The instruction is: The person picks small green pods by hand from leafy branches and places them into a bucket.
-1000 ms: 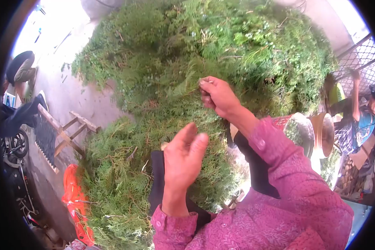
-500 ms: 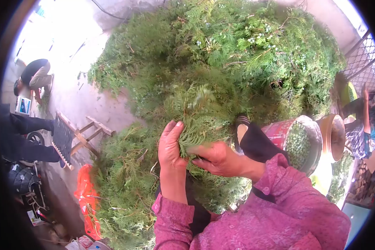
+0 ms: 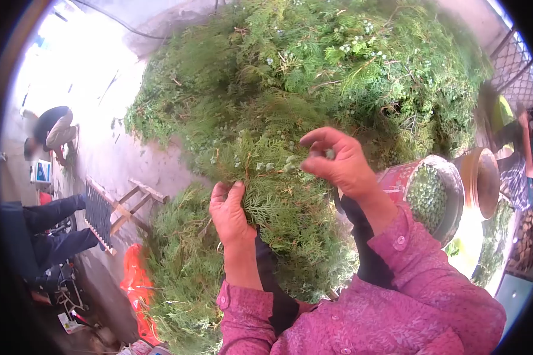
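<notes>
My left hand (image 3: pixel 230 216) pinches an evergreen sprig (image 3: pixel 263 204) with flat, fern-like green leaves, thumb and fingers closed at its left side. Small pale green seed cones (image 3: pixel 263 167) dot the foliage just beyond it. To the right, my right hand (image 3: pixel 343 165) is raised apart from the sprig with its fingers curled. A small pale green seed cone (image 3: pixel 330 154) shows between those fingers. Cut evergreen branches (image 3: pixel 337 71) form a large heap in front, and more branches (image 3: pixel 183 248) lie to the left of my legs.
At my right stands a red and white bucket (image 3: pixel 391 180) filled with green seed cones (image 3: pixel 426 195), beside a brown bucket (image 3: pixel 487 183). To the left are a wooden folding stool (image 3: pixel 121 210), an orange plastic bag (image 3: pixel 137 290) and other people (image 3: pixel 53 130). A wire mesh (image 3: pixel 520 71) edges the right.
My right hand has lifted away from the sprig, up and to the right, with a small seed cone now showing in its fingers. My left hand has shifted slightly left, still pinching the sprig.
</notes>
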A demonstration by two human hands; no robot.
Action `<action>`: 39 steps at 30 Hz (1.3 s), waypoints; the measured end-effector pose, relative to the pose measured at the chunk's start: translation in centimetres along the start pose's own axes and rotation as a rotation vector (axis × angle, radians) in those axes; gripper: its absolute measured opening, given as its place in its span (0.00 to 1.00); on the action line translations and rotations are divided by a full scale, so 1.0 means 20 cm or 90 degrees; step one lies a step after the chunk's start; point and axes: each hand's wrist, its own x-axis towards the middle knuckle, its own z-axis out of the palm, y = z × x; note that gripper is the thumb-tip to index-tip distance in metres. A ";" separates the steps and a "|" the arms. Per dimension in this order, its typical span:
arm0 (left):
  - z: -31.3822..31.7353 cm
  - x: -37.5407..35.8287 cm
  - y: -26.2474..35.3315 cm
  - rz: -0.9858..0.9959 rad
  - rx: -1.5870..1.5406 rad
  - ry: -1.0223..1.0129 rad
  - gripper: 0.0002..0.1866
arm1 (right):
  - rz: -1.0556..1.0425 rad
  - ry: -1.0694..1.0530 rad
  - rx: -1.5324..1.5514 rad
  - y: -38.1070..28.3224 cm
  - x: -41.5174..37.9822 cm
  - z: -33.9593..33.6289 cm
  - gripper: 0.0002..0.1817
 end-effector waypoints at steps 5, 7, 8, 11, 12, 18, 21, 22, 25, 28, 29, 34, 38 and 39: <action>0.05 -0.02 0.00 -0.027 -0.005 -0.005 0.08 | -0.116 -0.030 -0.267 0.00 -0.01 0.03 0.19; 0.06 -0.02 0.00 -0.054 -0.015 -0.010 0.09 | -0.144 -0.026 -0.277 0.02 0.00 0.03 0.16; 0.06 -0.02 0.01 -0.055 -0.013 -0.011 0.09 | -0.173 -0.024 -0.288 0.03 0.00 0.03 0.14; 0.06 -0.03 0.02 -0.164 -0.087 -0.022 0.10 | -0.220 -0.003 -0.267 0.04 0.01 0.03 0.09; 0.03 -0.03 0.00 -0.179 -0.071 -0.040 0.10 | -0.220 -0.002 -0.268 0.04 0.02 0.04 0.09; -0.01 -0.03 0.04 -0.126 -0.074 -0.051 0.12 | -0.069 0.186 -0.046 0.06 0.09 -0.07 0.10; -0.04 -0.02 0.07 -0.072 -0.065 -0.033 0.13 | 0.264 0.102 0.365 -0.04 0.11 -0.10 0.05; -0.04 -0.02 0.07 -0.049 -0.053 -0.027 0.14 | 0.265 0.101 0.364 -0.02 0.10 -0.07 0.05; -0.07 -0.01 0.08 -0.037 -0.029 -0.049 0.15 | 0.340 -0.112 0.411 0.05 0.10 0.00 0.09; -0.09 0.00 0.07 -0.019 -0.017 -0.026 0.16 | 0.434 -0.166 0.378 0.04 0.07 0.04 0.13; -0.08 0.00 0.08 -0.018 -0.016 -0.025 0.16 | 0.439 -0.149 0.347 0.02 0.06 0.07 0.16; -0.08 -0.01 0.09 0.007 -0.004 -0.012 0.15 | 0.401 -0.190 0.305 0.06 0.04 0.10 0.13; -0.07 -0.03 0.09 0.000 -0.013 0.013 0.15 | 0.348 -0.180 0.347 0.06 0.04 0.11 0.10; -0.06 -0.03 0.10 -0.017 -0.026 -0.009 0.15 | 0.349 -0.180 0.347 0.06 0.04 0.10 0.10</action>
